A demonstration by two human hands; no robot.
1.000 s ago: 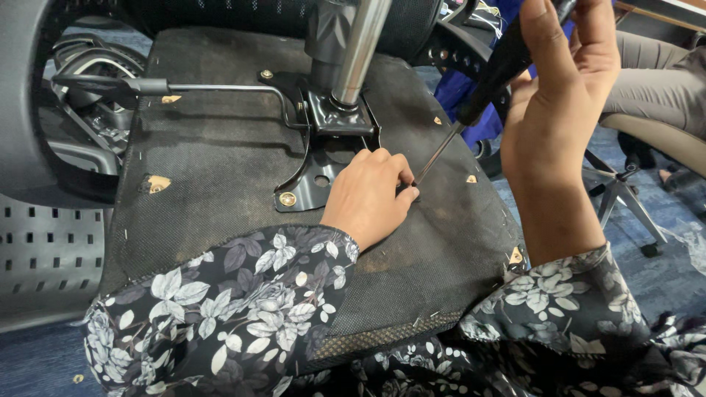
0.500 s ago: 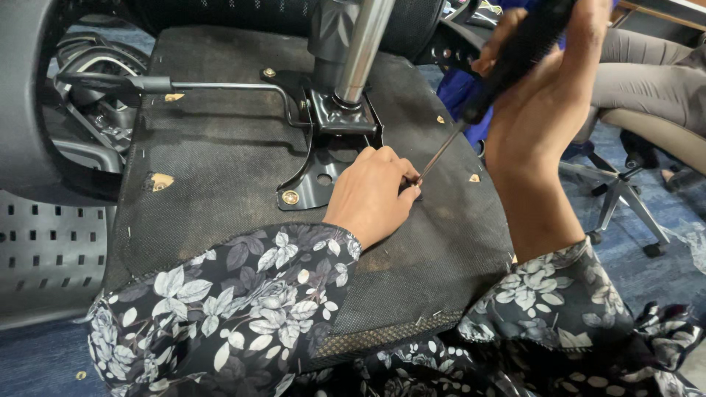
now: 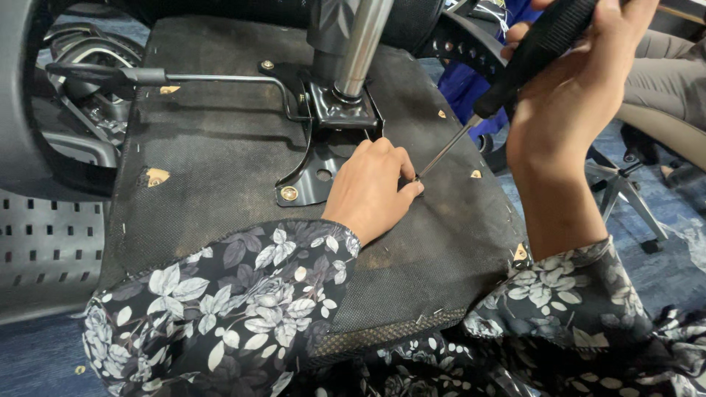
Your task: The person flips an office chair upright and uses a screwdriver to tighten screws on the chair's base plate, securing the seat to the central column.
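Upturned chair seat (image 3: 220, 147) | left hand (image 3: 371, 187) fingers pinch screwdriver (image 3: 515, 70) tip | right hand (image 3: 581, 81) fingers wrapped round handle

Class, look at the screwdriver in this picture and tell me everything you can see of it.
The screwdriver has a thick black textured handle and a thin bare metal shaft. It slants down to the left. The right hand grips the handle from above; the left hand pinches the tip against the dark fabric underside of the chair seat, right of the black metal bracket.

Packages: none in view.
Labels: none in view.
Signs: none in view.
Screens: none in view.
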